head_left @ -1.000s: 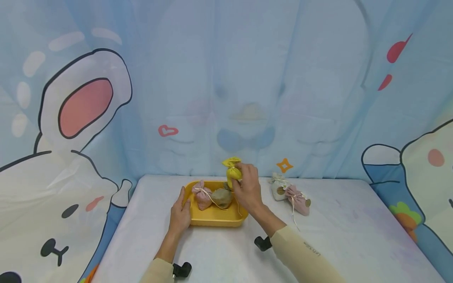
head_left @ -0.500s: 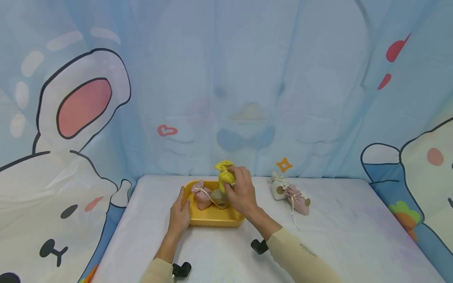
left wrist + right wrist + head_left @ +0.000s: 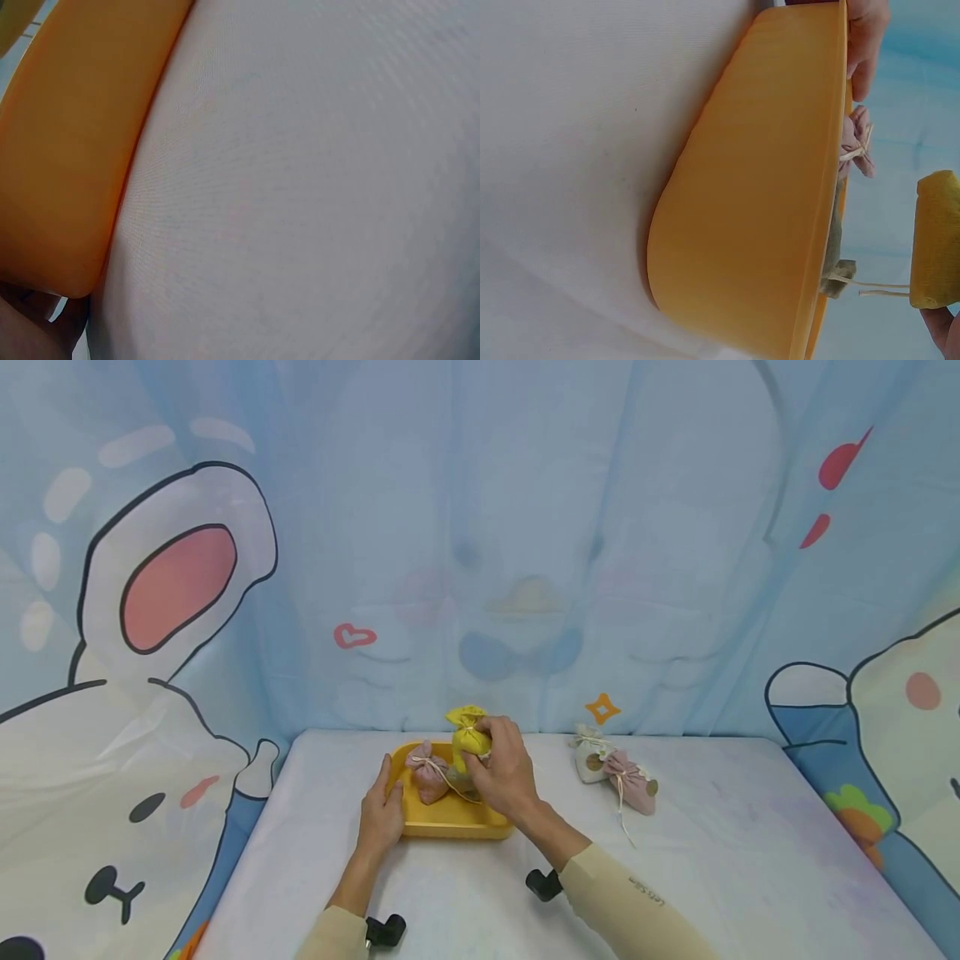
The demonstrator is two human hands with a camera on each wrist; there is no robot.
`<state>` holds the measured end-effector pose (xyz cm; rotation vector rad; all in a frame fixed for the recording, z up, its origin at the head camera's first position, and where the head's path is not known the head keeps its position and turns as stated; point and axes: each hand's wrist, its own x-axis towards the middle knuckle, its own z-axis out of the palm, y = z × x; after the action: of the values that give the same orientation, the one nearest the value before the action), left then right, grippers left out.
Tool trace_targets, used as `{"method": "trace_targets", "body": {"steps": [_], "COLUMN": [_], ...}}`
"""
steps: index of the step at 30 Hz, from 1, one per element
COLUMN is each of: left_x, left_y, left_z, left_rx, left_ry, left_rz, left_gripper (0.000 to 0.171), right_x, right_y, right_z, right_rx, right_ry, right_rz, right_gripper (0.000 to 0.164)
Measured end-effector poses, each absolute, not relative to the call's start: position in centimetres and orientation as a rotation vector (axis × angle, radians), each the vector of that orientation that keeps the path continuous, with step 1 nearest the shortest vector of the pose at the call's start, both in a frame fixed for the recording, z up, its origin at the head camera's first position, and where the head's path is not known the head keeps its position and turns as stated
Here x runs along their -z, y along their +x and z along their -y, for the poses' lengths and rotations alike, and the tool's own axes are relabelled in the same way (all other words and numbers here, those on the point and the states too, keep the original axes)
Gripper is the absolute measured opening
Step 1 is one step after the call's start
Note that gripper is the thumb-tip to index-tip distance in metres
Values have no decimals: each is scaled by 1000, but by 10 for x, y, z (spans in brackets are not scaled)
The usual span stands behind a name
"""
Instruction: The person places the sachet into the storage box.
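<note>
My right hand (image 3: 504,772) pinches a yellow drawstring pouch (image 3: 469,740) above the back of a yellow plastic tray (image 3: 457,830). In the right wrist view the pouch (image 3: 936,240) hangs clear of the rim, two thin cord ends trailing from it. My left hand (image 3: 382,814) grips the tray's left end, thumb at the rim. Inside the tray sit a pink pouch (image 3: 429,783) tied with a pale cord and, beside it, a grey-green pouch (image 3: 460,782) partly hidden by the right hand. The left wrist view is mostly tray wall (image 3: 90,142) and cloth.
Right of the tray, a white pouch (image 3: 589,763) and a dusty-pink pouch (image 3: 631,783) lie close together, a cord trailing forward. White cloth (image 3: 720,860) covers the table. A blue cartoon-print curtain (image 3: 525,527) hangs behind its back edge.
My right hand has carried the yellow pouch left and slightly down, over the tray's middle, now covering more of the grey-green pouch. My left hand stays at the tray's left end.
</note>
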<state>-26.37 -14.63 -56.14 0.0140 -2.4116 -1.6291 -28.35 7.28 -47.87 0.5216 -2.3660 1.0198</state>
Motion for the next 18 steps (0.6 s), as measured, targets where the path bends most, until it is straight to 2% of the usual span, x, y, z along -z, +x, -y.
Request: {"method": "trace_targets", "body": {"steps": [18], "left_x": [563], "left_y": [-264], "left_z": [146], "left_rx": [1613], "left_ry": [18], "left_rz": [2413], "left_gripper": [57], "right_x": [479], "right_y": [-280], "right_z": [-71], "right_rx": [-1059], "right_ry": [531], "right_rz": [2410], "right_gripper": [34]}}
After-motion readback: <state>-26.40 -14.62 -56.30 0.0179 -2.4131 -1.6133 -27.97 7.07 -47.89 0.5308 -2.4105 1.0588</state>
